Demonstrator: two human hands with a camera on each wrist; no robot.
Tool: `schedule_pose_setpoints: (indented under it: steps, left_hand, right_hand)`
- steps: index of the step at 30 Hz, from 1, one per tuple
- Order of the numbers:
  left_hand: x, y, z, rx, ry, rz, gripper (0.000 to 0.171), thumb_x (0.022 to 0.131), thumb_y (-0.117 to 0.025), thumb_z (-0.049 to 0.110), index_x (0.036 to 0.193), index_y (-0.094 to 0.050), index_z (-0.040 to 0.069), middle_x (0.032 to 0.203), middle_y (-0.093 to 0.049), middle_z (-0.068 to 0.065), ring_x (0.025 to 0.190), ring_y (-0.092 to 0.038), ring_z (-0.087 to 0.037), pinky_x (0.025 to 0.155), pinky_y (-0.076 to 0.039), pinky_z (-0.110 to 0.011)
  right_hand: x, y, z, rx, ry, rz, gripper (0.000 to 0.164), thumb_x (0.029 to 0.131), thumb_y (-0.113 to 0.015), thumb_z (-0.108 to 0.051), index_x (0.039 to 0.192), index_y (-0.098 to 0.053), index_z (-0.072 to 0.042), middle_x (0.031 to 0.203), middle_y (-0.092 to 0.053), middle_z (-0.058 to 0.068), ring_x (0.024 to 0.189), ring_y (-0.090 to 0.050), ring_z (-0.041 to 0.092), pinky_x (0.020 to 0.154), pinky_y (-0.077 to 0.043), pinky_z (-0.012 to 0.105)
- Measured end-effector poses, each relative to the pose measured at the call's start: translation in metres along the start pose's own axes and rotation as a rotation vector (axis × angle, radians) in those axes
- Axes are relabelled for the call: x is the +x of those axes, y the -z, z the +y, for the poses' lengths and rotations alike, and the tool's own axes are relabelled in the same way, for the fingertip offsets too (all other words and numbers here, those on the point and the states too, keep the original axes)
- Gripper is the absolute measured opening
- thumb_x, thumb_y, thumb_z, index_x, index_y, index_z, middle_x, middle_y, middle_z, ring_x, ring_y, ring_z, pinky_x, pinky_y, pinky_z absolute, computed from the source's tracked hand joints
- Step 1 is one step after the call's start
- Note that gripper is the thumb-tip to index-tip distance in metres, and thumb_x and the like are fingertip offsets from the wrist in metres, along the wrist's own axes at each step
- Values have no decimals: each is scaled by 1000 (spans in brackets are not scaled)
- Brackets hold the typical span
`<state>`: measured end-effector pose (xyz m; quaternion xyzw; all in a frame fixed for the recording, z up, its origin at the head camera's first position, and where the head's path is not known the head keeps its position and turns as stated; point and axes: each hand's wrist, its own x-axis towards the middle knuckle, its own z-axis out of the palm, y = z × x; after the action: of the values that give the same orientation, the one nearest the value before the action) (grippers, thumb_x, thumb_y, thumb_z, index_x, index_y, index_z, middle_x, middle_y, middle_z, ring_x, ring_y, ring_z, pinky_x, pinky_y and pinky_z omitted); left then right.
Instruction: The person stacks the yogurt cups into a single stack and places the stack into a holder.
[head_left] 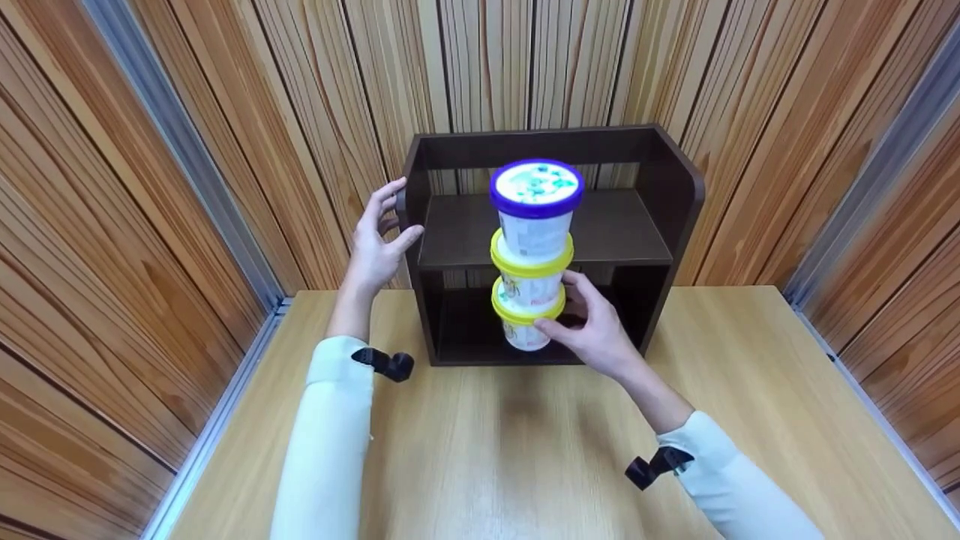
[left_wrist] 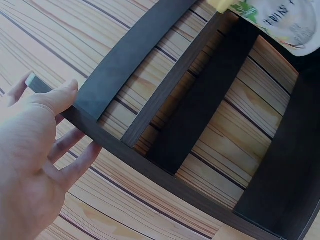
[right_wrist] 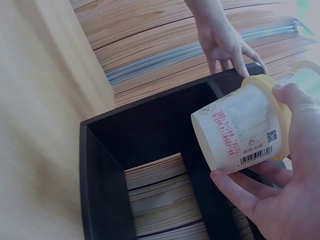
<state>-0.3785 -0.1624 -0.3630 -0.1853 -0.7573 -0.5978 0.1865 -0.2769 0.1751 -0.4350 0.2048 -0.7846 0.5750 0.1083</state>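
Note:
A stack of three white lidded paper tubs hangs in front of the dark brown shelf unit [head_left: 457,225]. The top tub [head_left: 534,234] has a purple lid; the middle tub [head_left: 529,291] and bottom tub [head_left: 525,336] have yellow lids. My right hand [head_left: 600,330] grips the bottom tub from the right, thumb near its lid and fingers round the far side. In the right wrist view, that tub's printed side and barcode [right_wrist: 256,155] show. My left hand [left_wrist: 35,145] pinches the shelf's left side panel [left_wrist: 120,152], its thumb on one face and fingers on the other.
The shelf unit stands at the back of a light wooden table [head_left: 465,450]. It has an upper shelf and a lower compartment, partly hidden behind the tubs. Wood-patterned walls [head_left: 315,112] rise behind and at both sides.

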Motion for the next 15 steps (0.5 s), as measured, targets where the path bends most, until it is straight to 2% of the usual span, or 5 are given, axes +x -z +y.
schedule_pose_setpoints:
  steps: [4,7,12,15]
  left_hand:
    - [0,-1,-1,-5,-3,-1,70,103,-73,-6,166,-49,12,172,-53,-13,162,-45,-31,136,-39,-51]
    - [0,-1,-1,-8,-4,-4,69,104,-73,-6,166,-49,12,173,-52,-13,163,-44,-31,136,-39,-51]
    - [-1,-1,0,-5,-9,-2,70,103,-73,-7,166,-49,12,172,-53,-14,161,-46,-31,135,-40,-51]
    - [0,0,0,-1,-8,-2,71,103,-74,-7,166,-48,12,170,-55,-14,161,-47,-30,135,-40,-50]
  right_hand:
    - [9,3,-6,-20,30,15,74,94,-89,-3,159,-54,-2,148,-74,19,127,-72,14,105,-60,24]
    - [16,7,-10,-26,33,27,73,95,-88,-4,159,-54,-2,147,-75,18,123,-72,7,106,-59,25]
    - [25,13,-16,-25,24,35,72,98,-86,-6,161,-52,-2,149,-73,19,119,-72,8,102,-60,25]
    - [30,16,-18,-8,8,36,72,99,-84,-6,163,-50,-1,152,-70,21,112,-73,10,93,-64,24]
